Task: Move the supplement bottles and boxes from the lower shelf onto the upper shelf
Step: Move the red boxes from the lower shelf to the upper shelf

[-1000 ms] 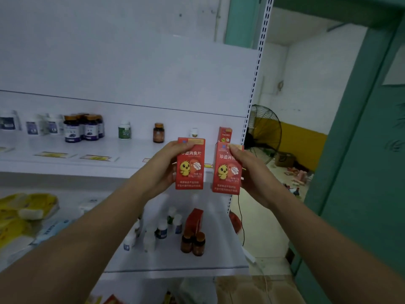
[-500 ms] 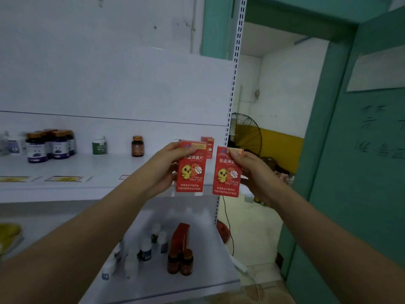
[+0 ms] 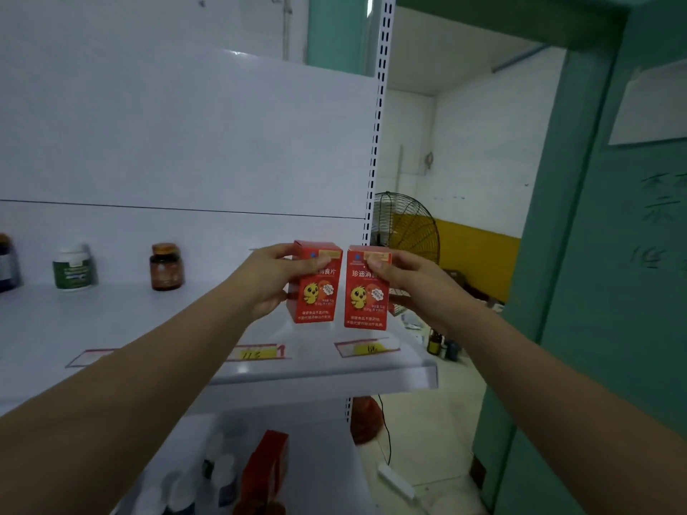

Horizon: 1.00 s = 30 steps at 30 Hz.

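**Two red boxes at the upper shelf, both still in hand**

Left hand (image 3: pixel 267 280) pinches the left red box (image 3: pixel 316 291) near its top: thumb across the front, fingers behind. Right hand (image 3: pixel 412 282) grips the right red box (image 3: pixel 366 295) the same way. Both boxes are upright, side by side with a thin gap, over the right end of the upper shelf (image 3: pixel 327 369). Can't tell if the bases are seated or just above the surface.

Risks, as I read it:
- Both grips are high on tall, light cartons. Letting go before the base sits flat probably tips one over.
- The gap is small, so one box tipping likely takes the other with it.
- A thumb dragging on release could pull a box toward the front lip.
- Just right of the right hand the shelf ends past the slotted upright (image 3: pixel 377 143). A knock outward sends that box to the floor.

Around:
- Well left of the left hand: amber bottle (image 3: pixel 166 266), then a white-and-green bottle (image 3: pixel 73 267). Neither is in the way.
- Just below both hands: price labels (image 3: pixel 258 353) near the shelf's front edge.
- Under the forearms, the lower shelf (image 3: pixel 327 477) still holds another red box (image 3: pixel 265 466) and white-capped bottles (image 3: pixel 223 473), so more trips remain.
- Behind the right hand: a floor fan (image 3: pixel 409 232), well clear.

Nothing blocks the set-down spot.
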Motion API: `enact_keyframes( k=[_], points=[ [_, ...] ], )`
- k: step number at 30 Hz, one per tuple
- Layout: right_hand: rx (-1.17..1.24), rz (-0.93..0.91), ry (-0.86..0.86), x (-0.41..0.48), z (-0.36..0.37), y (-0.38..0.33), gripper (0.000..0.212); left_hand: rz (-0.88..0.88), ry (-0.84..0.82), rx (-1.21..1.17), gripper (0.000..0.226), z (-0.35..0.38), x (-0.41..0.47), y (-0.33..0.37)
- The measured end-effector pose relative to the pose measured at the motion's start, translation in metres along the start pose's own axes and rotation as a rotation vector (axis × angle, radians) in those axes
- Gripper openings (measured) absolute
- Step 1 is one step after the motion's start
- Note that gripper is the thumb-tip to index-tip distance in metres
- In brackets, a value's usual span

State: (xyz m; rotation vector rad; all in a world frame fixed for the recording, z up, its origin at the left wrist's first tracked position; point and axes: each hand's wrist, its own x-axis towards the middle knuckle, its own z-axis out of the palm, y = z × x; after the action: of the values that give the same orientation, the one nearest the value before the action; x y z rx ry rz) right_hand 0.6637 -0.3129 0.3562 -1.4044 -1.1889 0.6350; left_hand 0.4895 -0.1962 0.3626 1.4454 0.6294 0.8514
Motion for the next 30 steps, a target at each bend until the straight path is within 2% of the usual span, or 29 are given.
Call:
enact_keyframes(
  k=[4, 8, 12, 16, 27, 30],
  points=[
    [-0.034, 0.009, 0.006, 0.062, -0.023, 0.031, 0.066, -0.041, 0.063, 0.029, 0.061, 0.014, 0.057, -0.013],
    [-0.018, 0.076, -0.082, 0.116, -0.039, 0.062, 0.038, -0.085, 0.111, 0.037, 0.061, 0.022, 0.101, -0.029],
    [-0.125, 0.094, -0.100, 0.155, -0.038, 0.085, 0.056, -0.122, 0.151, 0.014, 0.060, 0.024, 0.131, -0.044],
    [-0.263, 0.087, -0.121, 0.184, -0.041, 0.087, 0.040, -0.070, 0.180, 0.071, 0.059, 0.024, 0.152, -0.049],
    [-0.394, 0.105, -0.087, 0.237, -0.034, 0.098, 0.044, 0.016, 0.117, 0.036, 0.048, 0.018, 0.184, -0.067],
    [-0.401, 0.114, -0.097, 0.245, -0.034, 0.100, 0.040, 0.011, 0.095, 0.018, 0.063, 0.016, 0.187, -0.067]
  ],
)
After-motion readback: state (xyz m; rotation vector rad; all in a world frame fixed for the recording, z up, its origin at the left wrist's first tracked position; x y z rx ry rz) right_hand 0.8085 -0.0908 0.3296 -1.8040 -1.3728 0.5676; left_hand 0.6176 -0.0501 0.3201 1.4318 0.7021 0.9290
